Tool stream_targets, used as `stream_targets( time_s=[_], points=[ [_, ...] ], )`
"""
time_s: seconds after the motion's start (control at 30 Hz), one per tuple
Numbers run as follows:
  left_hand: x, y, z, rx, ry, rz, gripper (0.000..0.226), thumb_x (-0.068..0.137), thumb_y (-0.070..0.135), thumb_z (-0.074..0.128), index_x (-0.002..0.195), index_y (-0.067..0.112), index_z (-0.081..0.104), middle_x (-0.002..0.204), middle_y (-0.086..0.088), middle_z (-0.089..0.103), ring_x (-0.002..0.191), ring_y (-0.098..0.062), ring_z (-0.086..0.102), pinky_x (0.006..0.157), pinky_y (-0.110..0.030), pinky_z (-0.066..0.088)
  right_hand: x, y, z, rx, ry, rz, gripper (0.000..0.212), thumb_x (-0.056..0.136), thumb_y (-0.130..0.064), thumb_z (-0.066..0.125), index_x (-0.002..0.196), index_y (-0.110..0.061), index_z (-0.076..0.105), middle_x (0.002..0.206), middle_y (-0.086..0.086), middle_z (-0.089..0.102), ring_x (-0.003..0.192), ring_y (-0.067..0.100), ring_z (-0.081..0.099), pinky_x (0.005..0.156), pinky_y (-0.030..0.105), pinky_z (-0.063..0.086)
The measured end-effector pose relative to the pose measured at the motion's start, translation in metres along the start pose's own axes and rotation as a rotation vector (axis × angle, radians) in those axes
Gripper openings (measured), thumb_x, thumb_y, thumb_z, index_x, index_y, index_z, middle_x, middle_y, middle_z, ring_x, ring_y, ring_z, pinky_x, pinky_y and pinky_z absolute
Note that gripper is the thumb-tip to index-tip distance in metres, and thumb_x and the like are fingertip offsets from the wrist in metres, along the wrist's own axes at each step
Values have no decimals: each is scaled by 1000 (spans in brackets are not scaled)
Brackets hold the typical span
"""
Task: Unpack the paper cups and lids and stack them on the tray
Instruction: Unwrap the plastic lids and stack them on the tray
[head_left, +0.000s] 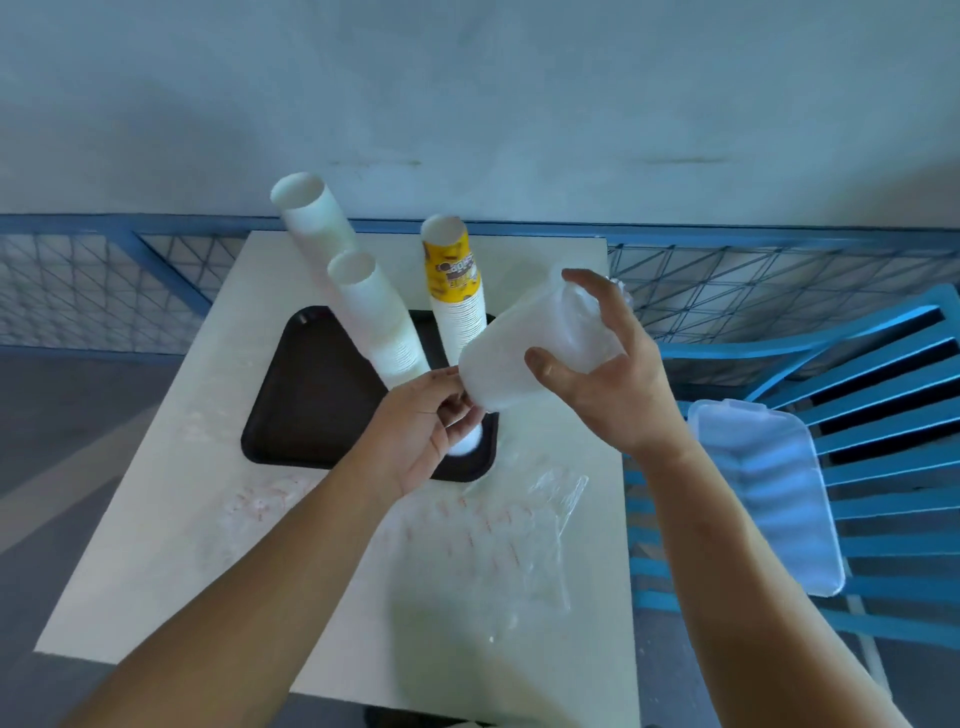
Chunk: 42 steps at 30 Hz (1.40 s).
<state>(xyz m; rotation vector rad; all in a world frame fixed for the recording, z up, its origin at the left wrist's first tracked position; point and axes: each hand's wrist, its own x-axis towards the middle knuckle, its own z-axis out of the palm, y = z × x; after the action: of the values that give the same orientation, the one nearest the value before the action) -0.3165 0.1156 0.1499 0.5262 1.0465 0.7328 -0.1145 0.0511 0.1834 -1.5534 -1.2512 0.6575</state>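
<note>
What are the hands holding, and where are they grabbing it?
Both hold the wrapped stack of lids. The right hand grips round its middle; the left hand pinches its lower end over the tray.

I have one view, a wide-angle head camera. It faces forward and down, close above the pale square table (182, 519), black rectangular plastic tray (311, 395) near centre, pale wall (467, 78) across the top.

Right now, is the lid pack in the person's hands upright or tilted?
Tilted. The lid pack slants over the tray, lower end at the left hand, right hand gripping higher up.
</note>
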Motion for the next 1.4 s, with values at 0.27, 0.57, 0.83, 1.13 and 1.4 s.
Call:
stream_targets(
  time_s=[0.27,0.57,0.83,1.13,1.4],
  points=[
    [-42,31,-103,125,125,94,8,97,-2,68,104,2,70,86,-11,71,70,-11,67,69,-21,60,-48,-62,96,-26,12,-41,76,78,-31,84,145,-35,48,124,-8,58,112,16,56,96,34,53],
    [-80,69,-187,-31,156,-117,27,92,18,82,113,4,75,85,-7,68,56,-7,58,57,-19,53,-84,-108,178,-94,23,-17,75,81,-29,84,145,-34,46,132,-3,54,117,20,53,91,23,47],
    [-82,73,-204,-54,107,-176,20,98,25,76,101,6,70,78,-4,63,64,-9,53,52,-18,50,-93,-115,202,-118,21,20,76,80,-30,84,145,-37,45,132,-8,52,117,21,52,93,33,51],
    [-62,66,-199,-275,62,-141,12,97,-6,64,107,-1,66,103,-16,72,96,-21,71,79,-28,64,-78,-93,198,-122,40,85,78,81,-32,83,147,-35,42,137,0,52,118,24,53,87,30,49],
    [-31,63,-195,-146,258,-166,21,97,2,71,117,-3,66,108,-15,67,84,-17,65,51,-21,57,-60,-80,213,-154,-37,55,81,80,-29,84,149,-33,41,134,2,50,111,18,48,82,22,44]
  ],
)
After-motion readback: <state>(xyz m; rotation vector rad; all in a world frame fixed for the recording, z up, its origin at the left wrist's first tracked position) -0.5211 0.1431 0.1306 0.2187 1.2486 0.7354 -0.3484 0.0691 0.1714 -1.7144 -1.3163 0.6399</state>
